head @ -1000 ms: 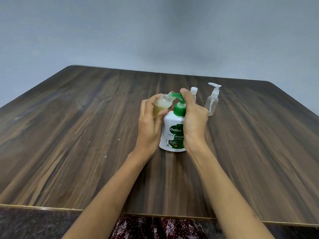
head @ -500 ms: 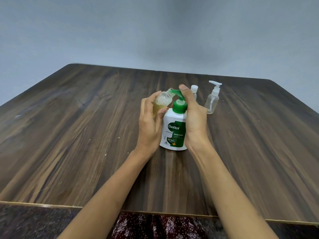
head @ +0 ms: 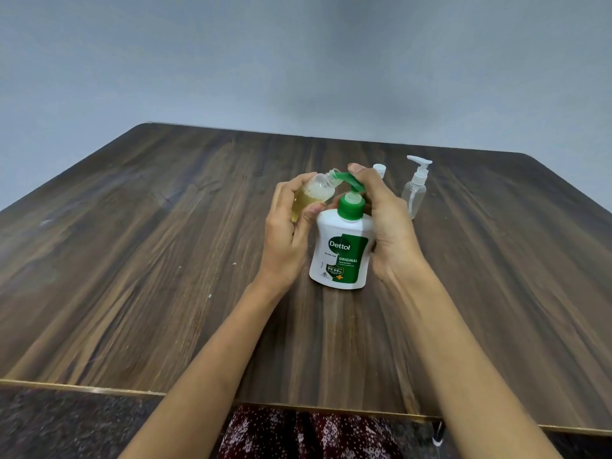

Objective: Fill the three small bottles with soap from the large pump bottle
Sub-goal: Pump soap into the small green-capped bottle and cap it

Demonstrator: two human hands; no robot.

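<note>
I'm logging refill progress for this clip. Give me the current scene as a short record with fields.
left hand: holds small bottle tilted, mouth at the nozzle
right hand: on pump bottle, finger atop green pump head
small bottle: partly filled with yellowish soap
clear pump bottle: upright on table, looks empty
third bottle: mostly hidden behind right hand

On the wooden table (head: 165, 260), the left hand (head: 284, 233) tilts a small clear bottle (head: 314, 193), partly full of yellowish soap, with its mouth at the green nozzle of the Dettol pump bottle (head: 341, 253). The right hand (head: 387, 226) grips that bottle, one finger on the pump head. Toward the far right corner stands an empty small pump bottle (head: 415, 190); a white cap (head: 379, 168) peeks out behind the right hand.
</note>
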